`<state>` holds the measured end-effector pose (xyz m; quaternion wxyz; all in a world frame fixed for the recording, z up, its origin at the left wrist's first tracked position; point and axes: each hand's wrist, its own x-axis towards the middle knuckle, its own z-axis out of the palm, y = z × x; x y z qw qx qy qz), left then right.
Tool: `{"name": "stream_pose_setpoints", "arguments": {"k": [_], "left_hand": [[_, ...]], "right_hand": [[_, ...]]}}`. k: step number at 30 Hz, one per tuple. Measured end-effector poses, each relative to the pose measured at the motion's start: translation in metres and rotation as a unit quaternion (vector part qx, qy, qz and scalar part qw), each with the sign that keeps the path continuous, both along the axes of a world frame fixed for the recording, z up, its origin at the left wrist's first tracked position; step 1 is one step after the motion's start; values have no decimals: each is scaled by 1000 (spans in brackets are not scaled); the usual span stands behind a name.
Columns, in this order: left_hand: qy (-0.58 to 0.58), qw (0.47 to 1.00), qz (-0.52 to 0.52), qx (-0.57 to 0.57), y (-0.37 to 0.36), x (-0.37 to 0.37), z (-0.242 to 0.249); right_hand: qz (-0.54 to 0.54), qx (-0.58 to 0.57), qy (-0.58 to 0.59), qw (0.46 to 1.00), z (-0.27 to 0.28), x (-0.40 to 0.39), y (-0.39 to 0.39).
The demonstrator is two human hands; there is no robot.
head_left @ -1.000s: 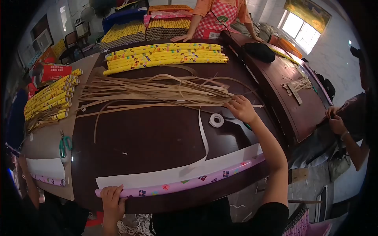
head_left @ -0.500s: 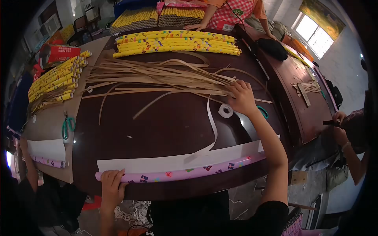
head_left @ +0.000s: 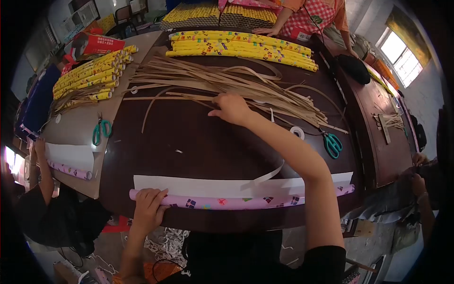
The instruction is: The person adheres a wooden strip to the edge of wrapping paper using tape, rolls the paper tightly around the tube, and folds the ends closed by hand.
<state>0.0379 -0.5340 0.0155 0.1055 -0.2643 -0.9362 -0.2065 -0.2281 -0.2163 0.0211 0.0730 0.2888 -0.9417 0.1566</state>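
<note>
A pink-purple wrapping paper roll [head_left: 236,202] with a gift pattern lies along the near table edge, its white sheet [head_left: 198,183] partly unrolled behind it. My left hand [head_left: 150,208] is closed over the roll's left end. Across the table, my right hand [head_left: 231,109] is among long brown strips [head_left: 189,75], fingers curled down and closed on a strip; its fingertips are partly hidden. A white tape roll [head_left: 297,132] sits right of my right forearm, and a loose white tape end [head_left: 269,175] lies on the sheet. Green-handled scissors [head_left: 333,144] lie farther right.
Yellow patterned rolls [head_left: 236,49] lie at the back, and more yellow rolls [head_left: 94,75] are stacked at left beside other green scissors [head_left: 101,130]. A person in a checked apron [head_left: 312,19] leans on the far side. Other people's hands [head_left: 40,149] work at left and right.
My right hand has moved left along the brown strips, uncovering the green scissors at right. My left hand stays on the roll. The whole view has shifted slightly.
</note>
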Motion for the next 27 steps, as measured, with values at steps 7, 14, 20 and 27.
{"name": "stream_pose_setpoints", "arguments": {"k": [7,14,20,27], "left_hand": [[-13,1000,-19,-3,-4,1,-6],[-21,1000,-17,4,-12,-3,-19],[-2,1000,-14,15,-11,-3,-20],[16,999,-37,9,-9,-6,-15]], "right_hand": [[-70,-57,150,984,44,-47,17],[-236,-293,389,841,265,37,172],[-343,-360,376,782,293,148,186],[-471,-435,392,660,310,264,175]]}}
